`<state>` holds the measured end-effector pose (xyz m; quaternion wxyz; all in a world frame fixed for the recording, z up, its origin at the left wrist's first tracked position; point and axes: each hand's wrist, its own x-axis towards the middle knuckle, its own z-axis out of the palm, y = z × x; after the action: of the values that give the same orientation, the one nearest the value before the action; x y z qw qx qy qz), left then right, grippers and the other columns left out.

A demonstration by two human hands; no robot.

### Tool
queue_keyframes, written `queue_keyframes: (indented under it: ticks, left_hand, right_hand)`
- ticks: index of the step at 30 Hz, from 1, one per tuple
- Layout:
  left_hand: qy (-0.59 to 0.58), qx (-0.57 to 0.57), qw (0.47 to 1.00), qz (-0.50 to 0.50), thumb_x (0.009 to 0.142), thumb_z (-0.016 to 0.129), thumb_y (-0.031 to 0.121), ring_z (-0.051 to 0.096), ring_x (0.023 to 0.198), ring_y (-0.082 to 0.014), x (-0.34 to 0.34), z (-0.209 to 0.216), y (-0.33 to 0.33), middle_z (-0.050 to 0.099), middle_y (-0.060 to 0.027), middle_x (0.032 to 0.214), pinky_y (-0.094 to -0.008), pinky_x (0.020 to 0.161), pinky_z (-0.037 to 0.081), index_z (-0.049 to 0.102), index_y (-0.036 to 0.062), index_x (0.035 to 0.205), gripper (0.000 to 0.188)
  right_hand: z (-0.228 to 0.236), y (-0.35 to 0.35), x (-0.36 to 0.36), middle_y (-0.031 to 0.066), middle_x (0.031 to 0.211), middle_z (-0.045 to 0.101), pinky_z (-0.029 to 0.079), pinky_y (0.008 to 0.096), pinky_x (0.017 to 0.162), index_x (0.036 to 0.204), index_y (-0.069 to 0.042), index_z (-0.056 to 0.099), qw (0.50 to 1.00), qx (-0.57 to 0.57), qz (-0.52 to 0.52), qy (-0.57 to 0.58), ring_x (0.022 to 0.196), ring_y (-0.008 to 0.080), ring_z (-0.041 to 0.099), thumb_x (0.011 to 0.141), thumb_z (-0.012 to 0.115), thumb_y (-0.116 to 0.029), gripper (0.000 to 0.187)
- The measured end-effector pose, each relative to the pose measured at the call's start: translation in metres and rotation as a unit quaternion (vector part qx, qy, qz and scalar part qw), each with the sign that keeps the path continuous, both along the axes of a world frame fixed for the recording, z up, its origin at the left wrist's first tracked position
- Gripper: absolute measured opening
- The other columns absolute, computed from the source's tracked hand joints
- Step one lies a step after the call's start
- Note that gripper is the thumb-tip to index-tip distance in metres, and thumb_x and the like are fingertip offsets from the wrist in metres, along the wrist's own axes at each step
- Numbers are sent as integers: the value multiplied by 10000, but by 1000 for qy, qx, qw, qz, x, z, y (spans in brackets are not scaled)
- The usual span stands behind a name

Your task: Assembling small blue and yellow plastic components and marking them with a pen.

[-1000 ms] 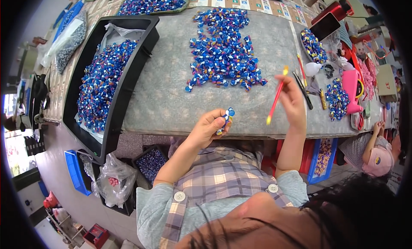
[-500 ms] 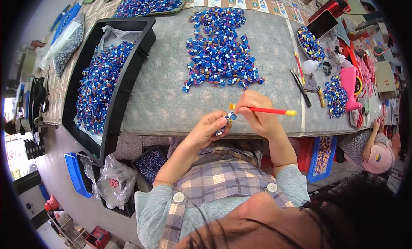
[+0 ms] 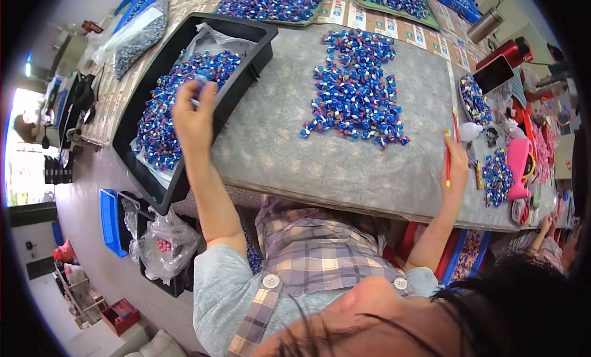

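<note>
My left hand (image 3: 196, 120) is over the black tray (image 3: 261, 55), its fingers curled and slightly blurred. Small glossy blue pieces (image 3: 202, 78) show between the thumb and fingertips. Below the hand, the tray holds a heap of blue, white, purple and orange pieces (image 3: 159, 120) on a clear plastic liner. My right hand (image 3: 457, 163) rests by the right part of the table, closed around a thin red stick (image 3: 448, 169) with yellowish ends. Just beyond it lies another red stick (image 3: 455, 124). Between the hands, a patch of similar pieces (image 3: 357, 89) is spread on the grey cloth.
Grey cloth (image 3: 271, 150) covers the table. At the right are a plate of pieces (image 3: 475, 98), a loose pile (image 3: 497, 178), a pink device (image 3: 518, 169), a phone (image 3: 494, 75) and a red bottle (image 3: 508, 54). More filled trays (image 3: 271, 3) stand at the back.
My left hand has gone from the table's front edge to the black tray at the left. My right hand has moved right with the red stick. The view has shifted.
</note>
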<state>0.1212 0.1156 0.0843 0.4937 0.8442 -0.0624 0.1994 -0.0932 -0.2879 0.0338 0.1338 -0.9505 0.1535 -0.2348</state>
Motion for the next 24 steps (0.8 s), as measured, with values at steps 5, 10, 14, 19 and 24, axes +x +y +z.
queue_keyframes:
  ticks: [5, 10, 14, 19, 24]
  left_hand:
    - [-179, 426, 834, 303, 727, 677, 317, 394, 1158, -296, 29, -3, 34, 531, -147, 1128, -389, 968, 286, 525, 0, 1097, 510]
    - [63, 26, 983, -168, 704, 689, 169, 538, 948, -273, -8, -24, -45, 577, -132, 948, -333, 818, 421, 586, 33, 955, 303]
    - [16, 228, 943, -242, 688, 689, 131, 544, 772, -246, -37, -72, -88, 559, -103, 825, -327, 680, 435, 571, 16, 918, 283]
    - [79, 246, 934, -247, 692, 699, 149, 541, 713, -196, -41, -83, -83, 551, -68, 761, -296, 632, 431, 542, 9, 906, 301]
    - [310, -216, 873, -310, 783, 631, 155, 508, 713, -63, -67, -74, -90, 539, 14, 781, -208, 592, 413, 533, 42, 907, 194]
  right_hand:
    - [-11, -3, -15, 135, 1016, 550, 428, 347, 751, 1177, -66, 492, 999, -12, -39, -4, 864, 294, 539, 813, 498, -12, 368]
    - [-1, 33, -3, 121, 977, 587, 439, 298, 719, 1107, -31, 545, 991, 120, -22, -46, 865, 226, 568, 828, 488, -9, 285]
    - [3, 64, 10, 114, 930, 596, 440, 279, 691, 1037, -18, 578, 988, 134, 22, -70, 798, 204, 573, 816, 498, 6, 236]
    - [-2, 97, 18, 126, 922, 595, 454, 342, 723, 971, -41, 601, 976, 166, 123, -72, 827, 273, 573, 762, 553, 14, 222]
    - [-4, 134, 25, 107, 908, 603, 461, 326, 692, 920, -42, 605, 945, 192, 255, -68, 819, 268, 578, 704, 631, -3, 221]
